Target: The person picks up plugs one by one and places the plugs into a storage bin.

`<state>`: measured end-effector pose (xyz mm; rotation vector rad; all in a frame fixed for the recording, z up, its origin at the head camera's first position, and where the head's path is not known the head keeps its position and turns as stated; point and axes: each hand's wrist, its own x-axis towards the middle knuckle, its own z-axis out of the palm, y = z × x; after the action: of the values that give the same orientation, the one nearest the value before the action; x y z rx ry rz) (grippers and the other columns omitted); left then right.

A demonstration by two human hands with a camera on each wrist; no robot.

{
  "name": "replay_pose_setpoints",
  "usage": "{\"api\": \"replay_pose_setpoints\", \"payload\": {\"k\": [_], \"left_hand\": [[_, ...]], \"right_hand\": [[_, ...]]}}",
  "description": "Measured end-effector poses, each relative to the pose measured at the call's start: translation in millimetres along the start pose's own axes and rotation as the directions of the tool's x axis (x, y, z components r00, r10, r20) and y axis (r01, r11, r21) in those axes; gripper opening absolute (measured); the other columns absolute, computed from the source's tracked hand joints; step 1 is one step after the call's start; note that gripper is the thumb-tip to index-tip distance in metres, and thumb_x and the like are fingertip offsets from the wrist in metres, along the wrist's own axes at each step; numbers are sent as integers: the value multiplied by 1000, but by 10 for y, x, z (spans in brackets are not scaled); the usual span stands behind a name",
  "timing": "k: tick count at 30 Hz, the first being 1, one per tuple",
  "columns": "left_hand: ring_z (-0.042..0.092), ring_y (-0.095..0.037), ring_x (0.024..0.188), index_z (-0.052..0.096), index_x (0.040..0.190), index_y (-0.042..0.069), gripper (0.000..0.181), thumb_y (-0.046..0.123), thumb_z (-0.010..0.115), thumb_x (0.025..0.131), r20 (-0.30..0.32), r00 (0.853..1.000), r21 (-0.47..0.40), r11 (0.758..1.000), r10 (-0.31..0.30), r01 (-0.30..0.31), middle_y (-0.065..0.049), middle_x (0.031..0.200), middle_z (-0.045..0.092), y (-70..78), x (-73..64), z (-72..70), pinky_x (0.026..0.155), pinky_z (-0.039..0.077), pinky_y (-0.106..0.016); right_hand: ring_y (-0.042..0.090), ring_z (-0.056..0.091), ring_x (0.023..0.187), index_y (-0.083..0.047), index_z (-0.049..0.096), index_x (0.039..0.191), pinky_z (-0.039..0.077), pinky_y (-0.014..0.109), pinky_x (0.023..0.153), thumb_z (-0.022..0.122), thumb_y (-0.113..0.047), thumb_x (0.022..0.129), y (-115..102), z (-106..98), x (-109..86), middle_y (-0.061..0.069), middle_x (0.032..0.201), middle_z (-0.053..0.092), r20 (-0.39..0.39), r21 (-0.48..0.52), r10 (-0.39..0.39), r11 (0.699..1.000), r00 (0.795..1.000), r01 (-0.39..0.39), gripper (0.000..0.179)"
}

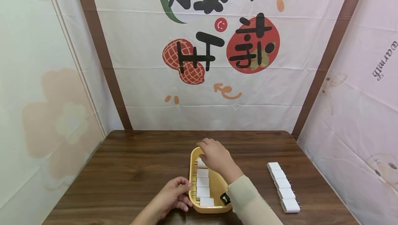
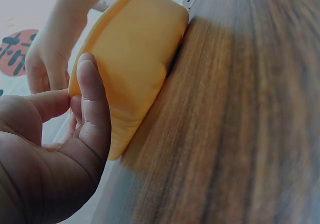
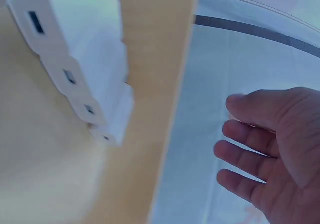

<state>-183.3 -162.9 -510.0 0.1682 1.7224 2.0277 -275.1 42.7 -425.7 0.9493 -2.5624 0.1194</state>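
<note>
A yellow plastic bin [image 1: 219, 183] stands on the table with several white USB wall chargers [image 1: 203, 182] lined up in a row along its left side. In the right wrist view the port ends of these chargers [image 3: 95, 58] show as small dark slots. My left hand [image 1: 176, 194] pinches the bin's near left rim, one finger at the edge and another against the outer wall [image 2: 135, 48]. Over the far end of the bin is my right hand [image 1: 216, 155], its fingers loosely spread and holding nothing. It partly hides the farthest charger.
On the right of the brown wooden table [image 1: 143, 156], several more white chargers [image 1: 283, 187] lie in a slanting row, metal prongs pointing right. A black wrist strap [image 1: 225, 199] shows at the right sleeve. Printed cloth [image 1: 149, 114] hangs behind the table and at both sides.
</note>
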Motion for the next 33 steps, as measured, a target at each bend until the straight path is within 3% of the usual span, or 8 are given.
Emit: {"api": "replay_pose_setpoints", "payload": {"k": [22,33], "left_hand": [[70,-15,64,50,117,2,25,23,58,105,-9,1000,-6,1000,-10,10,-11,84,69,-9,26,18,53,58,-26],[70,-15,63,50,117,1,26,23,59,105,-23,1000,-11,1000,-3,3,-10,82,68,-10,-10,13,52,58,-26]], "right_hand": [[23,67,109,-9,69,127,58,41,91,79,-24,92,37,-519,-326,4,121,68,93,98,76,992,993,-85,40],[24,68,101,-6,69,126,59,42,85,80,-25,90,137,-626,-395,6,116,68,97,112,102,987,990,-113,42]]}}
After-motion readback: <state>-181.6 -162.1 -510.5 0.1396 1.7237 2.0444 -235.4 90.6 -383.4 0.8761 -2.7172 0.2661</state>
